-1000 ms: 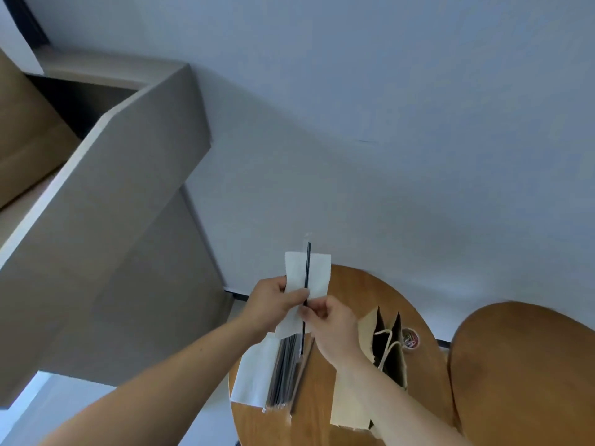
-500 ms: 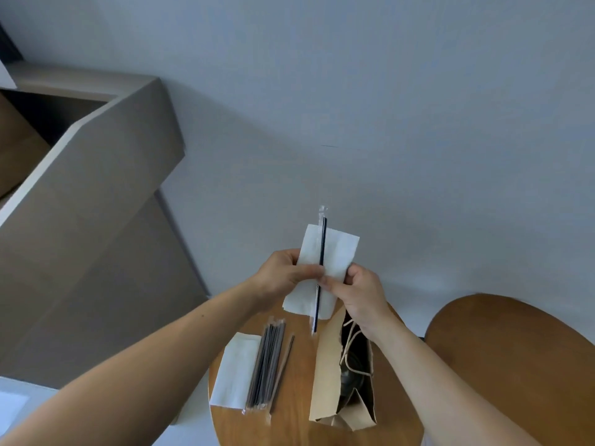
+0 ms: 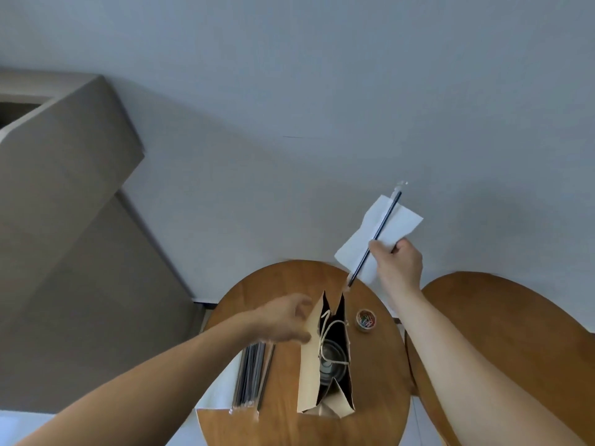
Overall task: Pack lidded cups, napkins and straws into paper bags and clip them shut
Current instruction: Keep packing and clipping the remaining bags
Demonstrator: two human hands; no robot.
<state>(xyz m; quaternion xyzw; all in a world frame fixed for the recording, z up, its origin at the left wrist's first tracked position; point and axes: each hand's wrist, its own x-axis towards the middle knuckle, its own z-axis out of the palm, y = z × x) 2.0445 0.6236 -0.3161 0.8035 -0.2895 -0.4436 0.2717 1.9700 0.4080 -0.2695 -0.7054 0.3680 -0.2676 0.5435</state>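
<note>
The left hand has let go of the pair and dropped to the paper bag. The right hand alone pinches the napkin and straw, raised above the bag's mouth. Beside the left hand the bag stands open with a lidded cup inside. Napkin, straw and clipping are left. The tub of clips sits below the right hand. Blur hides whether the left hand grips or only touches the bag. Its forearm partly covers the spare straws.
</note>
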